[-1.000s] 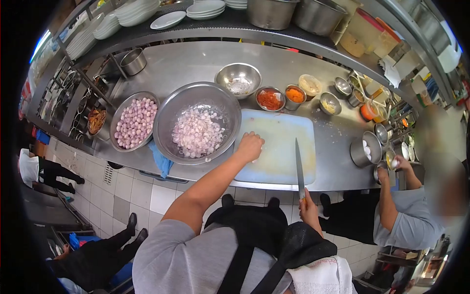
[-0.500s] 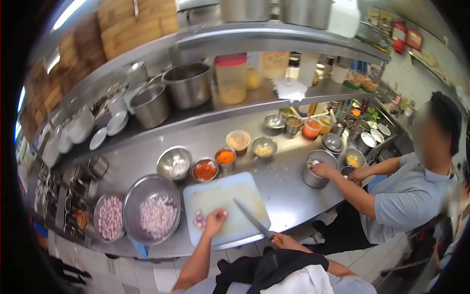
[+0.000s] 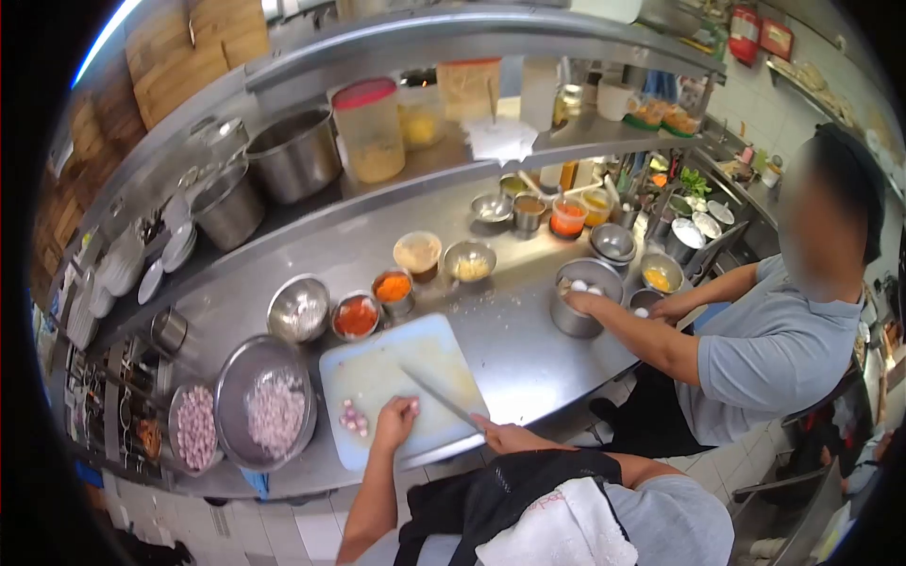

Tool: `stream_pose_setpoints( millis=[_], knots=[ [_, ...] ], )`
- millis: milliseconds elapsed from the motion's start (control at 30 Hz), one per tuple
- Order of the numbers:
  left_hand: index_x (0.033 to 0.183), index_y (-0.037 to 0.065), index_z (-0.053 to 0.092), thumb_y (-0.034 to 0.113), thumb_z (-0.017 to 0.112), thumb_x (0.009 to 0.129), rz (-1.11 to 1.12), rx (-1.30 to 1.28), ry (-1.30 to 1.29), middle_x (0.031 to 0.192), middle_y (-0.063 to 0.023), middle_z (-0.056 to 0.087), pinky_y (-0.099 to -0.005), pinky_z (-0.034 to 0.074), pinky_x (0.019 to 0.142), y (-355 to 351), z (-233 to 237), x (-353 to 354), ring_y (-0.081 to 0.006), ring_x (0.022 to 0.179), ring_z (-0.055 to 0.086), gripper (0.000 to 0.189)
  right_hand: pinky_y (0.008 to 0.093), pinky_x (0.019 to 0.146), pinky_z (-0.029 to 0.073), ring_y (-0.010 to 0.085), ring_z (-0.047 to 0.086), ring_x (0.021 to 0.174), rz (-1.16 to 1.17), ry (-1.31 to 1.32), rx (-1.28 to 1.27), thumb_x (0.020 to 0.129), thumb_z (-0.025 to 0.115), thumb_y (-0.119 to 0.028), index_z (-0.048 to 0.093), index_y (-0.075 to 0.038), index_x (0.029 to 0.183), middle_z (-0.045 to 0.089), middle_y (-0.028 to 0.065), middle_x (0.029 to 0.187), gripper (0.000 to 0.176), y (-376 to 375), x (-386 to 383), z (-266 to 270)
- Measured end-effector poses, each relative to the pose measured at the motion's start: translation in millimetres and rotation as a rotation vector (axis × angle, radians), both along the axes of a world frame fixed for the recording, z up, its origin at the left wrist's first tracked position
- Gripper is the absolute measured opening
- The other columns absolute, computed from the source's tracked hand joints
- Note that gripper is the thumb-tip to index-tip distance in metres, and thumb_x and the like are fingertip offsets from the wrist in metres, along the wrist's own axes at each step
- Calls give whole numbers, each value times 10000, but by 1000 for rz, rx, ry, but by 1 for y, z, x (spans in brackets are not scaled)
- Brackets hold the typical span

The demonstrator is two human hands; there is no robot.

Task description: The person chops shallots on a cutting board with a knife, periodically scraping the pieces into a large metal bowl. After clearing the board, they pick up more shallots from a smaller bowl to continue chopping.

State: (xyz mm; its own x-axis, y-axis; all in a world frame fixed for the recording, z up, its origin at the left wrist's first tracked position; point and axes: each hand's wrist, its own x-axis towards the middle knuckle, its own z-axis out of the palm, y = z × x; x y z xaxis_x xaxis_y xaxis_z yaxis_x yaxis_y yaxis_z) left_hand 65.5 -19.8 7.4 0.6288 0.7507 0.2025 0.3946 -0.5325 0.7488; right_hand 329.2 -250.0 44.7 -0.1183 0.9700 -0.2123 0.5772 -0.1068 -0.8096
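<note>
My left hand (image 3: 394, 424) is closed in a pinch on a small peeled shallot (image 3: 413, 407) over the near half of the white cutting board (image 3: 444, 354). My right hand (image 3: 510, 437) grips the handle of a long kitchen knife (image 3: 439, 395). Its blade slants over the board, tip away to the left and apart from my left fingers. A few peeled shallots (image 3: 353, 418) lie on the board to the left of my left hand. Left of the board, a large steel bowl (image 3: 229, 424) holds chopped shallots, beside a smaller bowl of whole shallots (image 3: 196, 436).
Behind the board are a steel bowl (image 3: 298, 304), red paste (image 3: 356, 318) and an orange ingredient (image 3: 393, 287) in containers. To the right, a co-worker (image 3: 755, 349) reaches into a pot with white eggs (image 3: 587, 307). A shelf (image 3: 425, 168) with pots runs above the counter.
The view has shifted, so the counter appears further left and higher. My left hand sits slightly further right on the board. Both hands keep their holds.
</note>
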Motion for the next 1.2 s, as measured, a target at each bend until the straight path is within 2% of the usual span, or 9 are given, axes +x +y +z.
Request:
stream_pose_setpoints(
  millis=[133, 167, 200, 267, 333, 533, 767, 967, 1200],
  knots=[
    [1307, 79, 779, 172, 740, 996, -150, 107, 126, 1090, -172, 655, -431, 557, 873, 23, -1, -7, -334, 931, 669, 326, 456, 750, 575, 287, 705, 756, -219, 4, -181, 1049, 585, -258, 335, -241, 1733, 729, 215, 866, 729, 3, -19, 0],
    [1327, 73, 765, 158, 781, 959, -108, -16, 177, 1136, -170, 650, -424, 569, 884, 20, 14, -6, -330, 977, 686, 378, 563, 857, 574, 483, 752, 943, -191, 24, -166, 1047, 577, -254, 318, -235, 1727, 748, 321, 1035, 727, 3, -21, -3],
    [1309, 68, 767, 151, 801, 941, -100, -55, 169, 1161, -165, 650, -418, 575, 887, 18, 27, -6, -327, 990, 692, 379, 575, 864, 571, 508, 736, 936, -224, 1, -226, 1045, 581, -246, 326, -233, 1723, 749, 320, 1040, 724, 4, -29, 27],
    [1292, 63, 768, 144, 822, 923, -89, -100, 160, 1187, -159, 649, -412, 581, 891, 18, 31, -8, -323, 1003, 699, 382, 588, 861, 566, 527, 720, 919, -271, -44, -72, 1060, 581, -240, 324, -249, 1726, 750, 315, 1029, 714, -8, -45, 22],
    [1207, 56, 785, 97, 816, 911, -138, -17, 7, 1159, -144, 670, -408, 587, 901, 23, 26, -11, -327, 1016, 708, 301, 597, 859, 562, 526, 718, 912, -274, -154, -117, 1071, 578, -238, 315, -259, 1730, 749, 307, 1007, 710, -18, -60, 26],
    [1027, 39, 809, -14, 764, 908, -343, 195, 19, 1125, -103, 753, -415, 614, 934, 46, 8, -16, -315, 1068, 733, 138, 615, 832, 567, 493, 730, 879, -281, -393, -142, 1109, 558, -242, 278, -311, 1743, 735, 283, 927, 697, -38, -104, 44],
    [1020, 32, 811, -21, 750, 902, -424, 255, -33, 1144, -102, 773, -405, 626, 934, 53, 1, -22, -301, 1069, 743, 143, 593, 806, 586, 474, 739, 862, -282, -458, -164, 1117, 552, -246, 259, -375, 1745, 733, 271, 915, 705, -41, -123, 76],
    [1016, 30, 808, -17, 739, 885, -362, 299, -38, 1143, -98, 773, -399, 628, 933, 42, -3, -26, -296, 1066, 751, 155, 603, 773, 584, 477, 732, 825, -262, -522, -91, 1114, 552, -263, 259, -406, 1740, 721, 263, 895, 706, -30, -110, 25],
    [1001, 25, 798, 0, 748, 890, -276, 319, -8, 1143, -99, 773, -399, 635, 914, 30, 1, -22, -296, 1058, 752, 125, 620, 745, 560, 491, 711, 780, -189, -479, -70, 1112, 552, -255, 314, -355, 1728, 716, 259, 838, 668, -9, -93, 39]
  ],
)
